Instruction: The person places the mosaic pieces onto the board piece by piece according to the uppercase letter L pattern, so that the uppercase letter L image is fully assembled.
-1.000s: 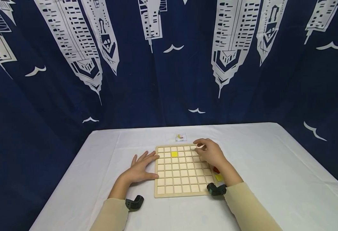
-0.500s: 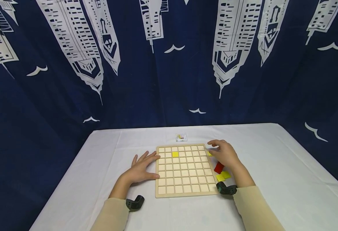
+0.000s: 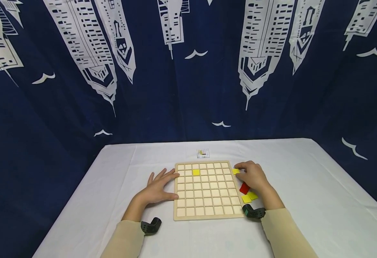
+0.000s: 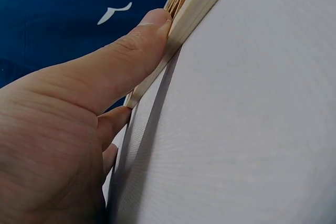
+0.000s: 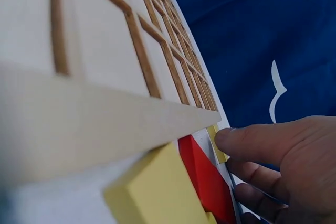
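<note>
1. Caught, to judge by the pose, at the pick-up step: reaching with the right hand (image 3: 252, 175) for a loose yellow tile (image 3: 236, 171), lying on the counter (image 3: 304, 179) just beside the right edge of the gridded board (image 3: 207, 218), toward its far corner.
2. Curled partway about that tile with thumb and fingers, apparently in contact; impossible to tell whether firmly pinched or merely touched.
3. Braced against the board's left edge with the left hand (image 3: 156, 191), with fingers spread wide and without grasping anything; probably meant to steady.
4. Already seated in the second row from the far side, third column from the left: one yellow square (image 3: 196, 172).
5. Grouped nearer the right wrist, just off the board: a red piece (image 3: 244, 188) and two more yellow tiles (image 3: 246, 199).
6. Laid beyond the far edge: a small patterned card (image 3: 202, 153), too tiny to read fully.
7. Called for next, presumably: securing the pinch, lifting clear of the rim without nudging the board, then lowering squarely into a bare cell.
</note>
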Demonstrator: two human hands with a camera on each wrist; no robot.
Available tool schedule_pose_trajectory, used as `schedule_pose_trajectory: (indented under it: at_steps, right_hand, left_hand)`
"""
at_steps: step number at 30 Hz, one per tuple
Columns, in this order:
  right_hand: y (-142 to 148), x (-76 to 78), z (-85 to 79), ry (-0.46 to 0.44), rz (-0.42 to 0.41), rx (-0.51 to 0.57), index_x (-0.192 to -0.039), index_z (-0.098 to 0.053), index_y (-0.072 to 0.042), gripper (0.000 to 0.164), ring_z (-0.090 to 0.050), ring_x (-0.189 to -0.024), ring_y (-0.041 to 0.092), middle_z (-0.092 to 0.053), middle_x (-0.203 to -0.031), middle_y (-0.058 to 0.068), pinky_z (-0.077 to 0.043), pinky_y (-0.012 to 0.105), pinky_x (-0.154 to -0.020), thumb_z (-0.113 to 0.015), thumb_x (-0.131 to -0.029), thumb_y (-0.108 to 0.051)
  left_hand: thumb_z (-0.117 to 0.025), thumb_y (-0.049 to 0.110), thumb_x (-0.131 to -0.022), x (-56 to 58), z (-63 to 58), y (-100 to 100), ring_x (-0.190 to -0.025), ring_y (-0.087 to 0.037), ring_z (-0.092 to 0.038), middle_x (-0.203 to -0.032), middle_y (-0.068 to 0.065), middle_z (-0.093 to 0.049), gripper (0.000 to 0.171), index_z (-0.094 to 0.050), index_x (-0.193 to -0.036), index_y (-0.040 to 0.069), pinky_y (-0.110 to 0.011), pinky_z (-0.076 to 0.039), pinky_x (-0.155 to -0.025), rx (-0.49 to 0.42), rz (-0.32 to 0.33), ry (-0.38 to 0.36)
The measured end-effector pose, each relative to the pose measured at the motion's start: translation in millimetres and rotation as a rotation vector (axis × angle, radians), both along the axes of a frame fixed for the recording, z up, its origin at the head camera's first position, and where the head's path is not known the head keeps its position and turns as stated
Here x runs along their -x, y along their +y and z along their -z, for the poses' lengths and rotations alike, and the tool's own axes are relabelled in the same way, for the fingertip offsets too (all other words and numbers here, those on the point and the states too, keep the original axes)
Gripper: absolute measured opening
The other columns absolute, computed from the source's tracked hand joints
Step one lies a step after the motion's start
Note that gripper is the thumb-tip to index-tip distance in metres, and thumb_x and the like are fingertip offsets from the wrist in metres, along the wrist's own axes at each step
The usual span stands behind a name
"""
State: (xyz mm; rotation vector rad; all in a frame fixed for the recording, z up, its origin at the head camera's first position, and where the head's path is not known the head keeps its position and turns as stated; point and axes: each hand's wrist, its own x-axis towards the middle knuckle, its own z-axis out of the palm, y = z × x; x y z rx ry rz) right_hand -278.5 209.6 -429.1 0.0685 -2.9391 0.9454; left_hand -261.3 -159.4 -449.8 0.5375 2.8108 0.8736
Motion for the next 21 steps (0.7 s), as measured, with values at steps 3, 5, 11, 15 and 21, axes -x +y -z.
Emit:
schedule_pose_trajectory:
  at_steps: [3,5,11,15,21]
  right_hand:
    - [1.7,0.2,2.5,0.021,0.003,0.001,-0.119,-0.071,-0.004,0.031,-0.054,-0.104,0.034,-0.063,-0.121,0.023,-0.049,0.046,-0.088,-0.07,-0.088,-0.011]
    - [2.8,-0.2,4.6,0.03,0.007,0.005,-0.116,-0.072,-0.003,0.029,-0.054,-0.103,0.034,-0.063,-0.12,0.022,-0.048,0.046,-0.088,-0.07,-0.088,-0.01]
    - [4.1,-1.1,7.4,0.065,0.001,0.008,-0.109,-0.074,-0.001,0.023,-0.055,-0.1,0.033,-0.064,-0.113,0.021,-0.049,0.047,-0.088,-0.07,-0.087,-0.009]
    - [3.1,-1.1,3.5,0.064,0.0,0.011,-0.106,-0.072,0.002,0.023,-0.057,-0.095,0.031,-0.063,-0.108,0.022,-0.051,0.046,-0.087,-0.071,-0.087,-0.01]
    - [1.9,0.6,-3.3,0.048,0.026,0.014,-0.109,-0.069,0.002,0.026,-0.058,-0.089,0.026,-0.062,-0.104,0.019,-0.052,0.038,-0.081,-0.073,-0.088,-0.014]
  left_hand:
    - [-0.083,0.047,-0.075,0.5,0.5,1.2,-0.158,-0.03,-0.009,-0.166,0.004,-0.026,0.083,-0.048,-0.148,0.03,-0.062,0.014,-0.123,-0.002,-0.007,0.003]
    - [-0.084,0.046,-0.075,0.2,1.0,2.0,-0.158,-0.03,-0.009,-0.166,0.004,-0.026,0.083,-0.048,-0.148,0.03,-0.062,0.014,-0.123,-0.007,-0.005,0.0]
    - [-0.084,0.046,-0.074,-0.8,1.9,2.3,-0.158,-0.03,-0.009,-0.166,0.003,-0.027,0.083,-0.048,-0.148,0.03,-0.063,0.013,-0.123,-0.008,0.0,-0.003]
    - [-0.084,0.046,-0.074,-0.1,1.5,1.4,-0.158,-0.031,-0.01,-0.166,0.003,-0.027,0.083,-0.048,-0.147,0.03,-0.063,0.012,-0.123,-0.003,-0.006,0.008]
    - [-0.084,0.046,-0.074,0.5,-0.2,1.4,-0.158,-0.031,-0.01,-0.166,0.003,-0.028,0.083,-0.048,-0.147,0.029,-0.063,0.011,-0.123,-0.006,-0.012,0.001]
